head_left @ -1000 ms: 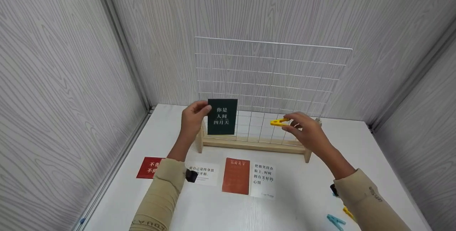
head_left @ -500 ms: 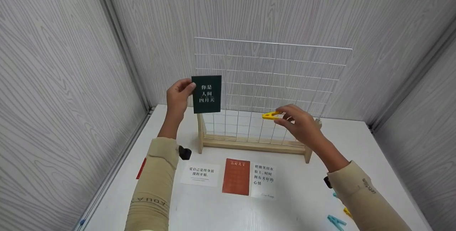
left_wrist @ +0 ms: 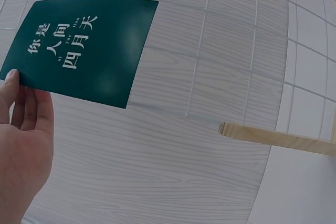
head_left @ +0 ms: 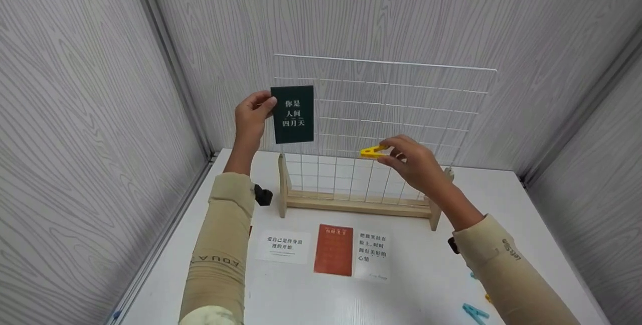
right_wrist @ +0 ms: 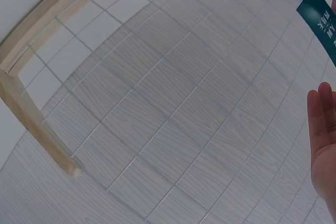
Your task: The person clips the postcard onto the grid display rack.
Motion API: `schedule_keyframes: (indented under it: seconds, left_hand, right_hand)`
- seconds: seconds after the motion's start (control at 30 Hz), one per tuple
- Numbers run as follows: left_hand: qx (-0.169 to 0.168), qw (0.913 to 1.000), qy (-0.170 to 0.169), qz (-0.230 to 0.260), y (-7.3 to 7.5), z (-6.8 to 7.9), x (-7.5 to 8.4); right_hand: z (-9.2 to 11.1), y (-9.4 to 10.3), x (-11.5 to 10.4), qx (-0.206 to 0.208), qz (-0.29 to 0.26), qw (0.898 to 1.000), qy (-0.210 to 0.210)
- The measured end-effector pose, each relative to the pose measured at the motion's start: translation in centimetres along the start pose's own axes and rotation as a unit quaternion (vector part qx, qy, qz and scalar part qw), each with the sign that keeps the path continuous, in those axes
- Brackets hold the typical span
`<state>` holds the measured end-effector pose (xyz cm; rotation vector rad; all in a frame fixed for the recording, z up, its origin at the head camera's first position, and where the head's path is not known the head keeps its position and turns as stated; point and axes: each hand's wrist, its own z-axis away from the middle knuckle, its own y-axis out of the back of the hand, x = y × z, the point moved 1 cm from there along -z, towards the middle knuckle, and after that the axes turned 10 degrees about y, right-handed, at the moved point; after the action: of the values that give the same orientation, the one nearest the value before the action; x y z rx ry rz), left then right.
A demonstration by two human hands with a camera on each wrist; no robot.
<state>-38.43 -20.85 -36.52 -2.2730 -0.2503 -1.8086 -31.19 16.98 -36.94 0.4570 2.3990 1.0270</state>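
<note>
My left hand (head_left: 251, 117) pinches a dark green card (head_left: 294, 114) with white characters by its left edge. The card is upright in front of the upper left part of a white wire grid (head_left: 386, 99); whether it touches the wires I cannot tell. In the left wrist view the thumb lies on the face of the green card (left_wrist: 100, 51). Lower and to the right, my right hand (head_left: 411, 159) pinches a yellow clothespin (head_left: 372, 152) between thumb and fingers, pointing left. Only part of the right hand (right_wrist: 323, 140) shows in the right wrist view, and the clothespin is out of sight there.
The grid stands in a wooden base (head_left: 356, 206) on a white table. Before it lie a white card (head_left: 282, 255), a red card (head_left: 333, 252) and another white card (head_left: 371, 267). A blue clothespin (head_left: 474, 313) lies at the lower right, other clothespins partly behind the right sleeve.
My left hand has raised the green card from low on the grid to its upper left. The right hand has moved up and left with the yellow clothespin.
</note>
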Motion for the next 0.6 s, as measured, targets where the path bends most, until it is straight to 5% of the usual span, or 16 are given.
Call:
schedule_keyframes:
  seconds: [0.6]
  left_hand:
    - [-0.038,0.9992,-0.005,0.006,-0.3,-1.5,1.7]
  right_hand:
    - [-0.9,0.1,-0.3,0.005,-0.006,1.0,0.013]
